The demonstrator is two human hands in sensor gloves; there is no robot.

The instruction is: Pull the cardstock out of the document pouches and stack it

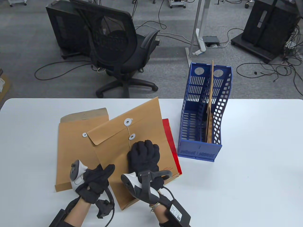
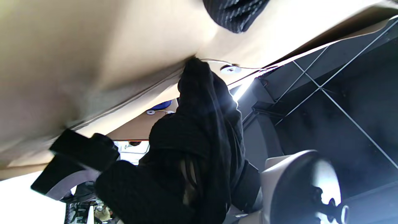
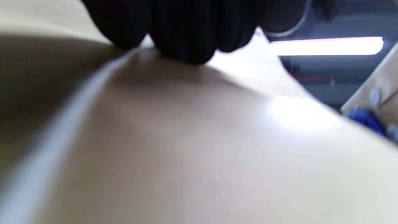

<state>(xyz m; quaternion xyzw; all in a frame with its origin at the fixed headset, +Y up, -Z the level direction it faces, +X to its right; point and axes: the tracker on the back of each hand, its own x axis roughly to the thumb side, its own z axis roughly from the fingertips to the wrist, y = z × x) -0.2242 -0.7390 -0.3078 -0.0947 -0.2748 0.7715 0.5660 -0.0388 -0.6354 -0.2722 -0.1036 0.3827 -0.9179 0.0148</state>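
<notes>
Right hand (image 1: 143, 154) rests knuckles-up on the top pouch (image 1: 135, 151), fingers (image 1: 148, 145) curled together just below the lower string button (image 1: 132, 136); looks like it's working the tie string (image 1: 129, 133), but whether the tips actually pinch it I can't tell, right wrist view is too blurred

Left hand (image 1: 93, 182) lies at the pouch's near-left edge, fingers pressed together and flat on the paper, pinning it

Pouch is closed, flap down, string running between both buttons. No cardstock out of this one yet

Risks:
- string snags or tears the paper button if pulled sideways instead of unwound
- pouch slides on the smooth tabletop (image 1: 248, 165) if left hand eases off; it lies skewed across a second pouch (image 1: 73, 146) left of the fingers and a red sheet (image 1: 171, 139) right of them, so the whole pile can shift
- pulling the flap hard could crease the card inside

Surface: white, glossy, low friction. Blue file rack (image 1: 203, 113) stands well right of the fingers with another brown pouch upright in it

Room: grey carpet, black office chair (image 1: 118, 47), loose cables, black equipment carts beyond the tabletop
</notes>
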